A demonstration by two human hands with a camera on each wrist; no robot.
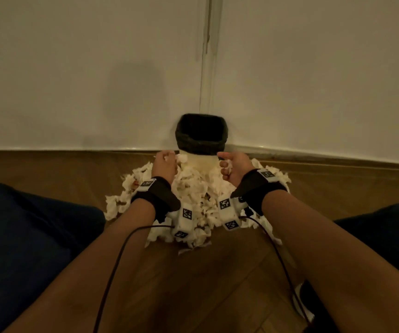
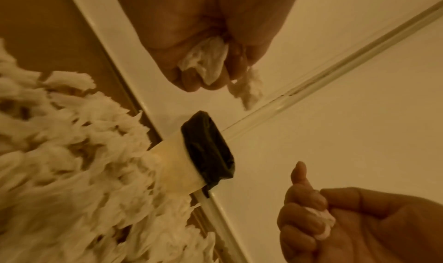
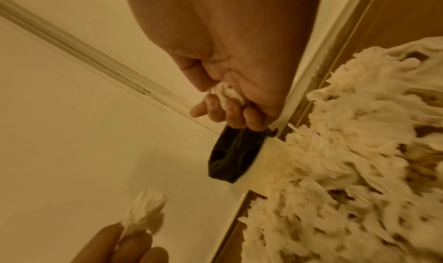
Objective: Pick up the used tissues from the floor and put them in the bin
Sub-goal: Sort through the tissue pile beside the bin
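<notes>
A heap of crumpled white tissues (image 1: 193, 203) lies on the wooden floor in front of a small cream bin (image 1: 199, 162) with a black liner (image 1: 202, 134), which stands against the wall. My left hand (image 1: 163, 162) is raised just left of the bin and grips a wad of tissue (image 2: 206, 58), a tail of it hanging out. My right hand (image 1: 229, 164) is level with it on the bin's right side, its fingers curled round another tissue wad (image 3: 227, 94). The bin's inside is hidden.
White walls meet in a corner behind the bin, with a skirting board (image 1: 313, 153) along the floor. My dark-trousered legs (image 1: 25, 224) flank the heap. Black cables (image 1: 121, 255) trail from both wrist cameras. A dark object (image 1: 306, 301) lies on the floor at right.
</notes>
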